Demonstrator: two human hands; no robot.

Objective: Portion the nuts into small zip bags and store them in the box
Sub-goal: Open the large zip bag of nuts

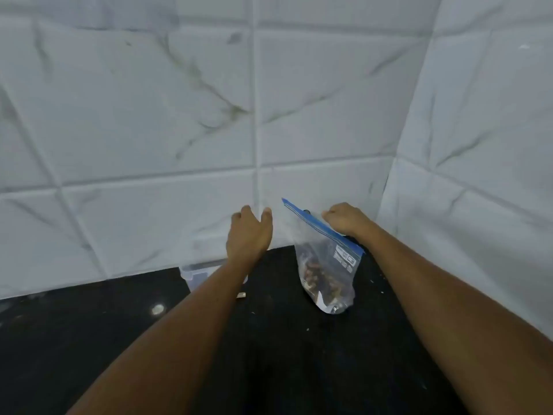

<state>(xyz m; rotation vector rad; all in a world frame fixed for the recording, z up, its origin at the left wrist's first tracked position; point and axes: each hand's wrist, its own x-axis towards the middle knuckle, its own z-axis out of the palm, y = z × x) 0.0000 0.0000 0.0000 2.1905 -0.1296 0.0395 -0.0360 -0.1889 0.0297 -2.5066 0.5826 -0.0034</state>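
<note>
Nuts (317, 274) sit in the lower part of a clear zip bag (326, 265) with a blue closure strip along its top, and we hold that bag up by the strip so that its bottom hangs at or just above the black worktop (119, 339); we cannot tell whether it touches. Our right hand (344, 218) pinches the blue strip near its middle, fingers curled round the top edge, so the strip runs at a slant from upper left down to lower right. Our left hand (250, 232) is raised just left of the bag, apart from it, with fingers loosely spread and grasping nothing. Below and behind our left forearm, a clear plastic box (194, 274) stands on the worktop against the white marble-patterned tiled wall (149, 115), mostly hidden by the arm. A small pale piece (241, 295) lies on the worktop just beside the forearm, and pale crumbs (375, 280) are scattered to the right of the bag. A bright reflection (157, 309) shows on the worktop left of the arm.
</note>
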